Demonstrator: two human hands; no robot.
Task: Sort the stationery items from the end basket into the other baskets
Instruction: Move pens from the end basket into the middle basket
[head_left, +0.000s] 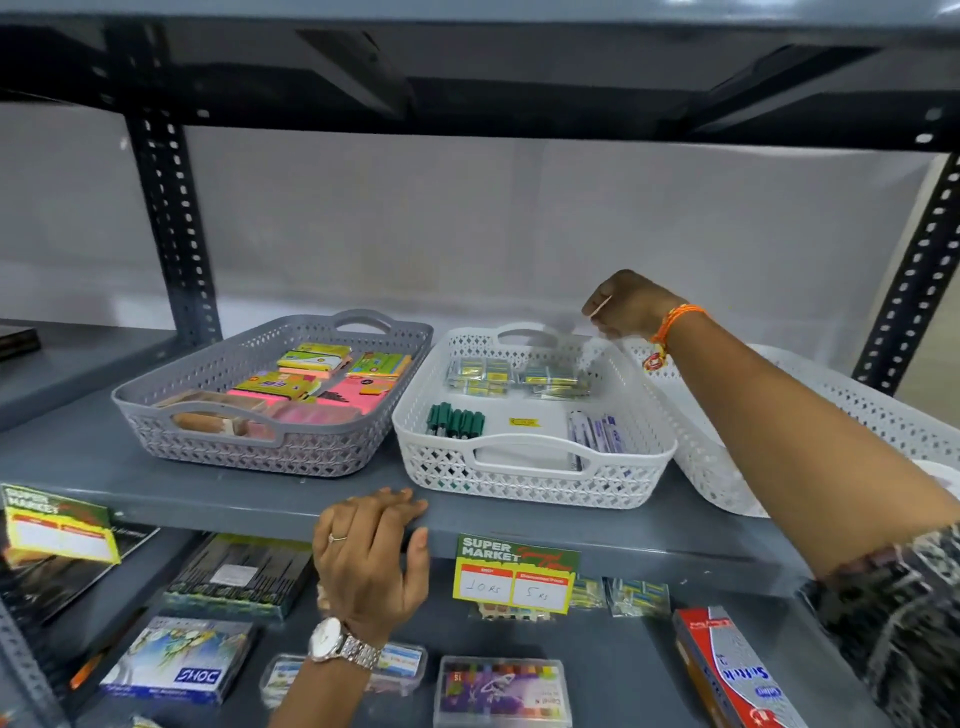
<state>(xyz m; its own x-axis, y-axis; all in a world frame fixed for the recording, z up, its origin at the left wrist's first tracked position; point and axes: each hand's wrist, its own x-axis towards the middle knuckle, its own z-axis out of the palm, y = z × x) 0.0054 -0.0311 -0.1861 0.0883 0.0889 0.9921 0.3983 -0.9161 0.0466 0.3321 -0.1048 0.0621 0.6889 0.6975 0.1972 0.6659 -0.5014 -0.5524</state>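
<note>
Three baskets stand in a row on the grey shelf. The grey basket (156, 415) on the left holds sticky-note pads and pink erasers. The middle white basket (519, 499) holds green-capped markers (454, 421), blue-and-white pens (597, 431) and clear packets (519, 374) at its far end. My right forearm covers much of the white end basket (831, 395) on the right. My right hand (628, 306) hovers over the middle basket's far right corner, fingers curled down. A blurred clear packet (571, 340) is just under its fingertips; whether it is held is unclear. My left hand (374, 551) rests on the shelf's front edge, holding nothing.
A dark shelf board (467, 78) runs low overhead, with perforated uprights (171, 234) at the back left and right. Price tags (514, 577) hang from the shelf's front edge. The lower shelf carries boxes of pencils, crayons (501, 691) and a red carton (727, 670).
</note>
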